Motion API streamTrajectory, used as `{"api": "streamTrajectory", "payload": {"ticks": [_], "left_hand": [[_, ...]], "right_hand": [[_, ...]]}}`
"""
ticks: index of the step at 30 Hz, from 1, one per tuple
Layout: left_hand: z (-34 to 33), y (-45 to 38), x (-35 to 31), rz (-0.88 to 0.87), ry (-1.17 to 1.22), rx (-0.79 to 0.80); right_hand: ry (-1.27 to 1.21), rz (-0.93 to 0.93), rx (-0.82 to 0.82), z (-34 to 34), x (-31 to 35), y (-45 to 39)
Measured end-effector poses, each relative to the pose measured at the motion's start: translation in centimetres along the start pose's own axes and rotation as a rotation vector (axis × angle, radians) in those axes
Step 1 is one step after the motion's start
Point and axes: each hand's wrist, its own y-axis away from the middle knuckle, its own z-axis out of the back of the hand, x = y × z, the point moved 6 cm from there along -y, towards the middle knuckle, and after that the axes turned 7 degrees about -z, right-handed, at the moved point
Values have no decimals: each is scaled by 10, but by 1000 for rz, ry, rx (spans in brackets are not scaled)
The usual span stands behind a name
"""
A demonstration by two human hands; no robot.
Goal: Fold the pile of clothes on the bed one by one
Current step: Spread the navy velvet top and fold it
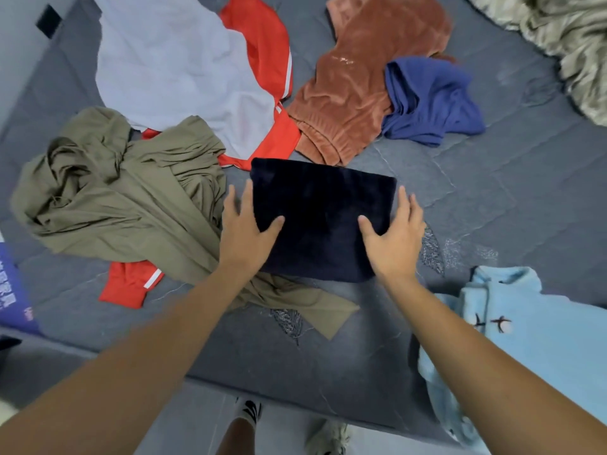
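- Two hands flank a folded dark navy ribbed garment (323, 218) lying mid-bed on the grey quilted cover (492, 192)
- left hand (244, 229): fingers straight, thumb on the cloth; right hand (395, 236) likewise
- crumpled olive-green garment (124, 192) at left; rust velour garment (354, 80) beyond

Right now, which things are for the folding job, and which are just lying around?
For the job: dark navy folded cloth, held at its sides by the left hand and right hand; olive garment; red and grey shirt; rust velvet garment; blue garment; light blue fleece.

Just lying about: beige blanket; purple thing at the bed's edge.
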Motion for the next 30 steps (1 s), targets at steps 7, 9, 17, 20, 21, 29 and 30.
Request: {"api": "streamTrajectory", "payload": {"ticks": [7,9,17,20,21,29,30], "left_hand": [[-32,-13,37,422,599,230],[-34,-14,33,398,598,211],[-70,24,32,418,582,236],[-83,35,30,405,553,221],[-86,37,29,404,550,212],[-81,42,32,374,587,213],[-78,45,30,367,589,227]], "right_hand": [[-743,-539,641,-49,-40,2],[-805,-488,631,-54,-40,4],[-770,-573,284,-26,-72,6],[-608,-526,198,-13,-83,9],[-481,-493,151,-8,-83,10],[337,723,119,-24,42,65],[423,720,207,-40,38,71]]}}
